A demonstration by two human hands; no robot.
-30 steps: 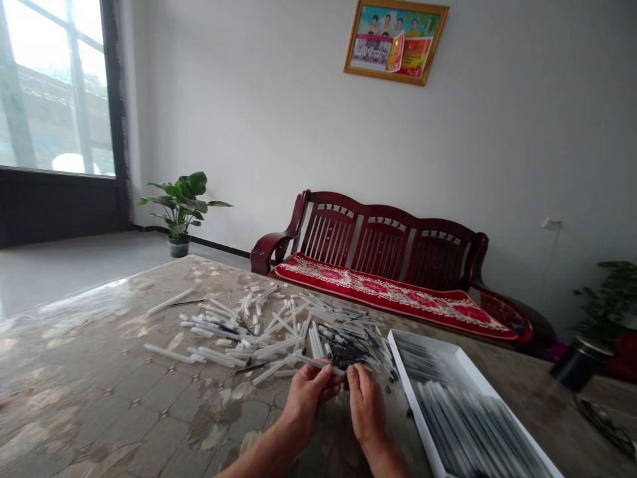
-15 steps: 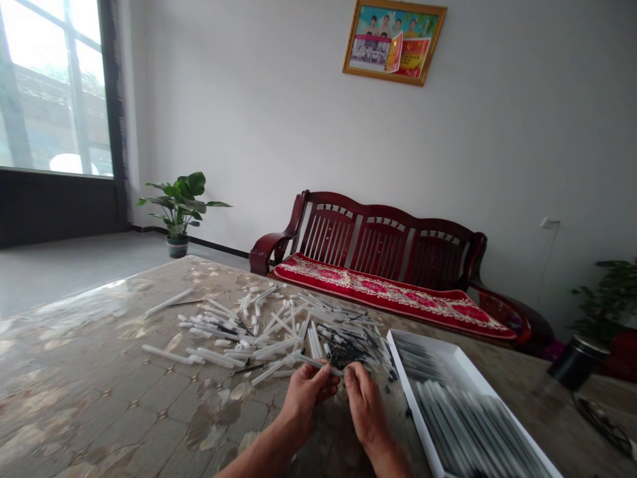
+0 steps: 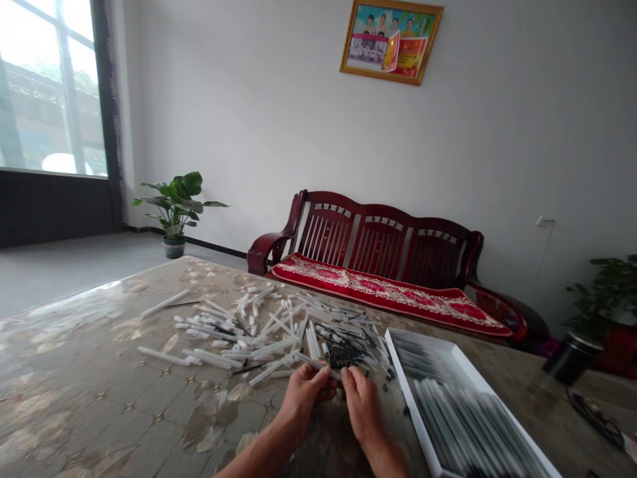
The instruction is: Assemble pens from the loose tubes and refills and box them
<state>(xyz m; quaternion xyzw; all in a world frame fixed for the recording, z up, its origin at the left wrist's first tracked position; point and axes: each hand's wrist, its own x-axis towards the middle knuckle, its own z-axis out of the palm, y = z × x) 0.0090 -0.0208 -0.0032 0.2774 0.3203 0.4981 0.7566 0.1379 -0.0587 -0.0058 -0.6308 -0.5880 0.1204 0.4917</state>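
Observation:
A whitish, see-through pen barrel is pinched between the thumb and fingers of my left hand, its far end pointing up and left. My right hand is closed at the near end of the same barrel, fingertips pressed together there. Any small part between the right fingertips is hidden. Just beyond both hands lies a loose pile of white pen barrels and caps, with black pen parts mixed in on its right side.
A white box holding rows of pens stands right of my hands on the patterned tabletop. Farther right are a black container and a dark cable. A wooden bench and a potted plant stand beyond the table.
The view has shifted slightly. My right fingers have moved a little at the barrel's near end; my left hand keeps its grip.

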